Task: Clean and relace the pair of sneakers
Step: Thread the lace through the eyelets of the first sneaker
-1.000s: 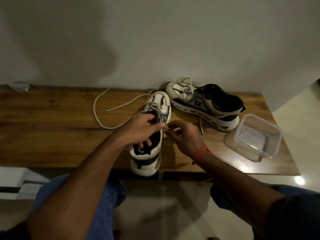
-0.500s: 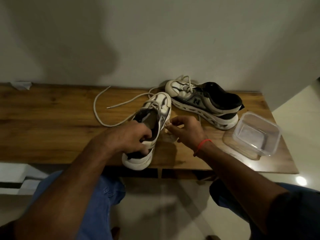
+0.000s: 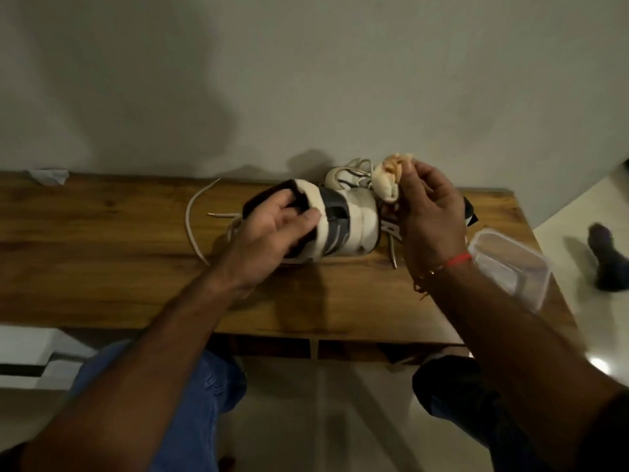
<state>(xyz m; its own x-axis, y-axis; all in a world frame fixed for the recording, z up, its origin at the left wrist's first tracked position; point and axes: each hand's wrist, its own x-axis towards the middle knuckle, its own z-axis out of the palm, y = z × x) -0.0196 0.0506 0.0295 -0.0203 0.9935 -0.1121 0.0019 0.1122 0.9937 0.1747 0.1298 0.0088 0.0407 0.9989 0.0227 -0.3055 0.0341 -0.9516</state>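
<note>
A white, grey and black sneaker [image 3: 343, 223] is tipped onto its side on the wooden table [image 3: 102, 267], heel toward me. My left hand [image 3: 272, 233] grips it with fingers inside the collar. My right hand [image 3: 429, 212] is raised above the table and pinches a crumpled pale cloth [image 3: 388, 182]. The second sneaker [image 3: 343, 175] lies behind, mostly hidden by the first sneaker and my right hand. A loose white lace [image 3: 192, 226] curves across the table to the left of the held sneaker.
A clear plastic container [image 3: 510, 264] sits at the table's right end, under my right wrist. A crumpled grey scrap [image 3: 47, 175] lies at the far left by the wall. A dark object [image 3: 609, 257] rests on the floor at right.
My left hand has rolled the near sneaker onto its side, heel toward me. My right hand has lifted from the table, carrying the cloth up and to the right.
</note>
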